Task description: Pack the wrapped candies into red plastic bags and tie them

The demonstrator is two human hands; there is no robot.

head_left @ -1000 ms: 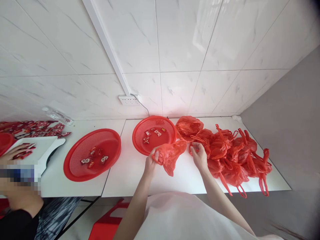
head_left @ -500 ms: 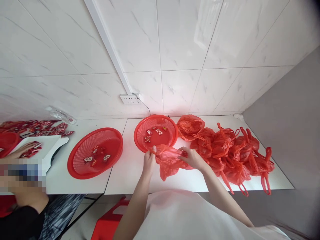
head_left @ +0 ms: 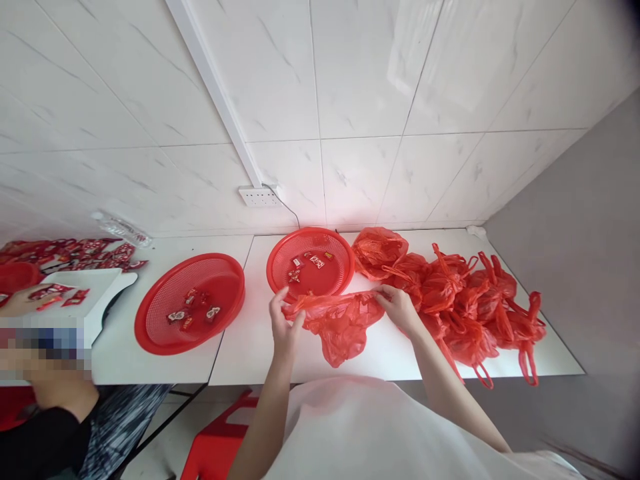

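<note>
A thin red plastic bag is stretched sideways between my two hands above the white table's front part. My left hand has its thumb and forefinger apart, with the bag's left end looped around or held between them. My right hand pinches the upper right corner of the same bag. The bag's body hangs down in loose folds. Just behind it stands a round red plastic basket with several small wrapped packets on its bottom; the bag's top edge overlaps the basket's near rim in view.
Knotted red bags crowd the table's right side, beside a rounder red bag. At left are another red basket, a white tray, red packets and a co-worker's hand. A red stool stands below.
My hands have moved apart, spreading the bunched bag wide. My left hand has shifted left and its fingers have opened out. The co-worker's hand has drawn back left, with packets now on the tray.
</note>
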